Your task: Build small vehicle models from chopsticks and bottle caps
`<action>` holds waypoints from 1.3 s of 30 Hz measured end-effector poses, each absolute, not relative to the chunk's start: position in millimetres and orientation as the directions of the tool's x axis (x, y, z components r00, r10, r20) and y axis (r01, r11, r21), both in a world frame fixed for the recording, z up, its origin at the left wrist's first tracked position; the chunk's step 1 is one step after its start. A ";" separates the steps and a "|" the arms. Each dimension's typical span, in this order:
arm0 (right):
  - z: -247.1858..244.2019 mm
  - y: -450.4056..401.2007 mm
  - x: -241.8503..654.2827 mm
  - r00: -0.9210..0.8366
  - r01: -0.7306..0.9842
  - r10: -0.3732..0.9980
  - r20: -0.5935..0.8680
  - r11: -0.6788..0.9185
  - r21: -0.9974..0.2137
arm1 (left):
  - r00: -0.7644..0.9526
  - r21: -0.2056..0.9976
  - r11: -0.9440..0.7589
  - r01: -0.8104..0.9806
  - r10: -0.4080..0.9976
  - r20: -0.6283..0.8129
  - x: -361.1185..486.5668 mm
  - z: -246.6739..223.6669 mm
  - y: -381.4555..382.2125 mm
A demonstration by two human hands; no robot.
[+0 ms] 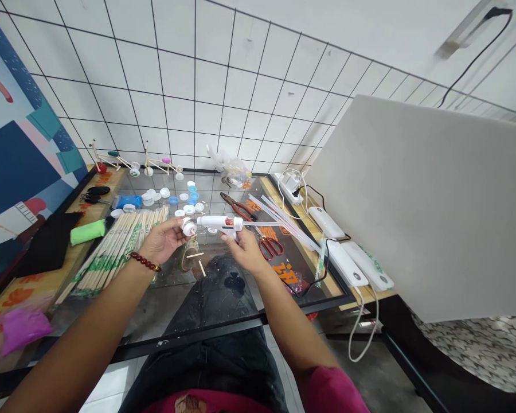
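Between the fingers of my left hand (165, 238) is a white bottle cap (189, 228), held over the glass tabletop. My right hand (243, 248) is closed round the handle of a white hot glue gun (217, 222). Its nozzle points left and comes close to the cap; whether they touch I cannot tell. A clear glue stick (262, 223) sticks out of the gun's back end. Below the hands lie short pieces of wooden stick (202, 268). More white and blue bottle caps (192, 195) are scattered just beyond my left hand.
Wrapped chopsticks (107, 252) lie at left, near a green packet (88, 232). Pliers (238, 205), red-handled scissors (270, 246) and loose glue sticks (290, 223) are at right. Small stick models (161, 163) stand at the back. White power banks (346, 261) with cables line the right edge.
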State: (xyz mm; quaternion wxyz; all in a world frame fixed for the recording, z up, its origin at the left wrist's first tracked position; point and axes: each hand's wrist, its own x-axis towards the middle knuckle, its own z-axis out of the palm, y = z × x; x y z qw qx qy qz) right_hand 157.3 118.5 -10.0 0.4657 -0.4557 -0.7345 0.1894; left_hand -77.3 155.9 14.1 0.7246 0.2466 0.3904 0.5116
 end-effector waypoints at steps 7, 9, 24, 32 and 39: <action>-7.8 118.3 158.4 -0.151 0.507 0.853 0.500 0.500 -0.702 | 0.158 0.758 0.353 -0.548 0.934 -0.321 -75.4 20.2 152.8; -7.7 118.3 158.8 -0.150 0.513 0.856 0.495 0.495 -0.701 | 0.151 0.755 0.347 -0.556 0.936 -0.319 -75.3 21.3 152.3; -10.3 121.2 158.9 -0.090 0.460 0.854 0.512 0.492 -0.739 | 0.150 0.607 0.388 -0.693 0.902 -0.406 -77.1 21.9 156.6; -10.5 121.2 159.3 -0.083 0.455 0.852 0.516 0.493 -0.741 | 0.188 0.510 0.412 -0.755 0.881 -0.434 -78.2 19.9 159.1; -9.7 120.4 157.9 -0.102 0.451 0.849 0.519 0.504 -0.737 | 0.228 0.354 0.428 -0.832 0.845 -0.484 -79.7 21.0 160.8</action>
